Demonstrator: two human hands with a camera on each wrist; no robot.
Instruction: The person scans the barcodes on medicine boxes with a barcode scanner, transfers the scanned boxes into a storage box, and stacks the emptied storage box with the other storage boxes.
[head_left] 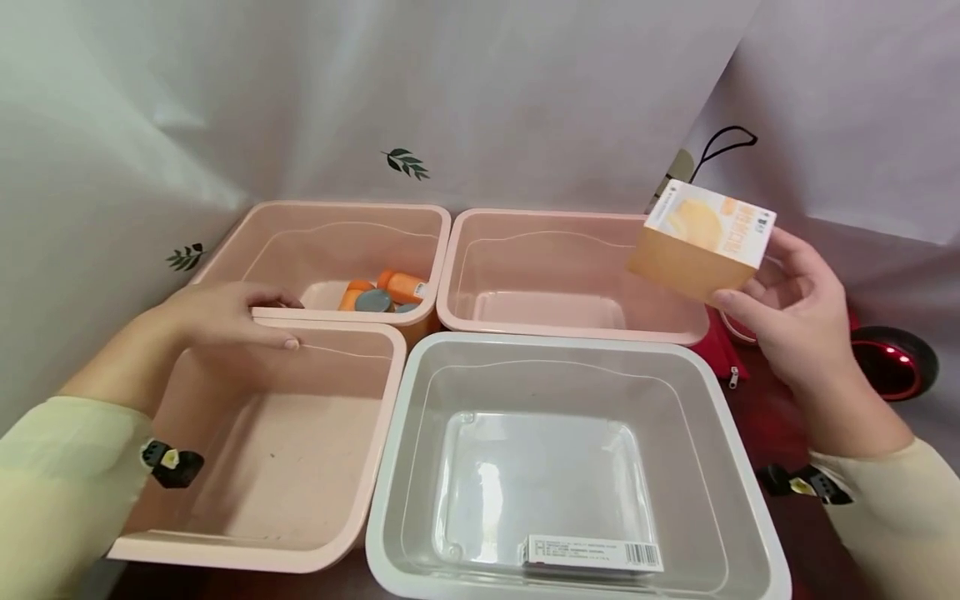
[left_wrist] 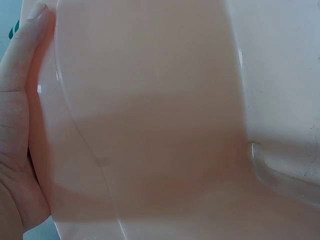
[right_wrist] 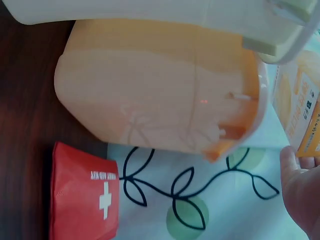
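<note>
My right hand [head_left: 806, 308] holds a small orange-and-white carton [head_left: 701, 237] between thumb and fingers, raised above the right edge of the back right pink bin [head_left: 540, 271]. In the right wrist view the carton [right_wrist: 300, 105] shows at the right edge, with the fingertips at its lower end. My left hand [head_left: 217, 312] straddles the back rim of the front left pink bin [head_left: 292, 450], thumb on the inner side and fingers beyond the rim. The left wrist view shows this hand [left_wrist: 20, 125] along the bin's edge.
Orange bottles with grey caps [head_left: 382, 296] lie in the back left pink bin [head_left: 345, 208]. A white printed box [head_left: 592, 553] lies in the grey-white bin [head_left: 540, 383]. A red first aid pouch [right_wrist: 85, 195] and a round black device [head_left: 896, 362] are at the right. Patterned cloth [head_left: 450, 100] hangs behind.
</note>
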